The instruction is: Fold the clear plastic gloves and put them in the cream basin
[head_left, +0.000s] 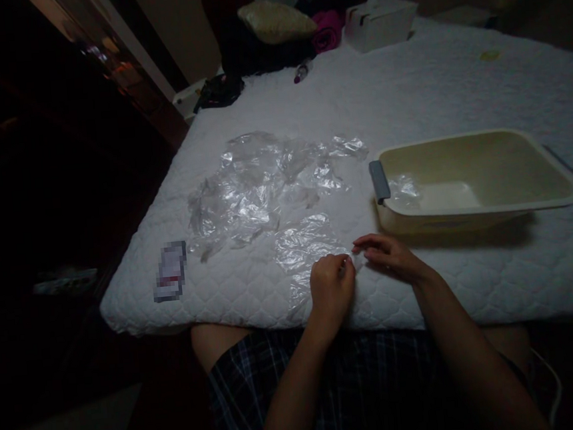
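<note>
A clear plastic bag (303,241) lies flat and crinkled on the white quilted bed near its front edge. My left hand (330,283) is closed, thumb against the fingers, pinching the bag's right edge. Just to the right, my right hand (389,257) has its fingers stretched out and slightly apart, with the tips close to a small pale bit of plastic by the left hand. Whether those tips touch it is hard to see. Beyond the hands spreads a loose pile of crumpled clear plastic bags (257,194).
A cream plastic tub (491,209) with grey handles stands at the right, with a crumpled clear bag (405,190) inside. At the left lies a blurred-out phone (171,270). Farther back are a pillow (277,22), a white box (381,23) and a small bottle (302,72).
</note>
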Available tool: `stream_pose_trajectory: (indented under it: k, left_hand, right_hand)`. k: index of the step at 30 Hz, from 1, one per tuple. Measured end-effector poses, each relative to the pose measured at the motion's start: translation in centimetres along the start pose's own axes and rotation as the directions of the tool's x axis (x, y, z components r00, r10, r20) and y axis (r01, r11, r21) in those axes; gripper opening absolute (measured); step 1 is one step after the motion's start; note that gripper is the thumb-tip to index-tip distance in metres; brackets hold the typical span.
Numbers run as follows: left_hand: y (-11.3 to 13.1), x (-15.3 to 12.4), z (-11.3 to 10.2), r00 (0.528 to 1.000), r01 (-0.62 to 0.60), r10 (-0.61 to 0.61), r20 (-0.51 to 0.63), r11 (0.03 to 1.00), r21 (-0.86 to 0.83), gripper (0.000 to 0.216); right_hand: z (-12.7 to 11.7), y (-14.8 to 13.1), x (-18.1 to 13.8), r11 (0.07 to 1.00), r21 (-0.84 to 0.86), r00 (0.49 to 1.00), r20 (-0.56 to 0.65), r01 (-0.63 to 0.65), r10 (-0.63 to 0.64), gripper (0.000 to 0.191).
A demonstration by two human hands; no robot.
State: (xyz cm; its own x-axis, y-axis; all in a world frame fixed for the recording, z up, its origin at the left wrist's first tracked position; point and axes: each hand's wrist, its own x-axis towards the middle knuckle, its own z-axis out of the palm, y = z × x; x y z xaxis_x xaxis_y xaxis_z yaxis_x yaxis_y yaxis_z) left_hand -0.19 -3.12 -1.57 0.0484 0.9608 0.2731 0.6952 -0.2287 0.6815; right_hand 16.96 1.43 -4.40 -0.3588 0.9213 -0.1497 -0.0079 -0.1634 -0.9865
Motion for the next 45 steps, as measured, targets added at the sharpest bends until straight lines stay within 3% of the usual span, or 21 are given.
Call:
stream_pose_trajectory:
  k: [7, 16, 22, 32, 39, 45]
  left_hand:
    - [-1.0, 0.3, -0.4, 0.997, 0.060, -0.062, -0.039, 0.997, -0.052, 0.018]
    - [-1.5, 0.4, -0.6, 0.992, 0.095, -0.094, -0.078, 0.995, 0.003, 0.017]
    - [-2.1, 0.4, -0.4, 0.995, 0.037, -0.028, -0.095, 0.995, 0.092, 0.016]
    - [-2.7, 0.5, -0.2, 0.998, -0.032, 0.049, -0.035, 0.928, 0.370, 0.013]
    - [-2.3, 0.3, -0.5, 0.996, -0.049, 0.068, -0.050, 0.950, 0.308, 0.013]
    - [-2.6, 0.2, -0.3, 0.999, -0.048, 0.044, 0.021, 0.911, 0.411, 0.013]
  right_hand:
    - [0.2, 0.3, 0.5, 0.977, -0.207, 0.999, 0.024, 0.050, -0.046, 0.035]
    - [1.0, 0.5, 0.6, 0.955, -0.292, 0.995, -0.056, 0.057, -0.076, 0.029]
    - [1.3, 0.7, 0.6, 0.931, -0.356, 0.989, -0.093, 0.077, -0.117, 0.027]
    - [1.8, 0.2, 0.5, 0.842, -0.480, 0.961, 0.014, 0.248, -0.275, 0.015]
    - [1.8, 0.5, 0.5, 0.814, -0.528, 0.959, 0.003, 0.243, -0.284, 0.015]
    - [1.9, 0.4, 0.4, 0.794, -0.560, 0.960, 0.007, 0.237, -0.281, 0.015]
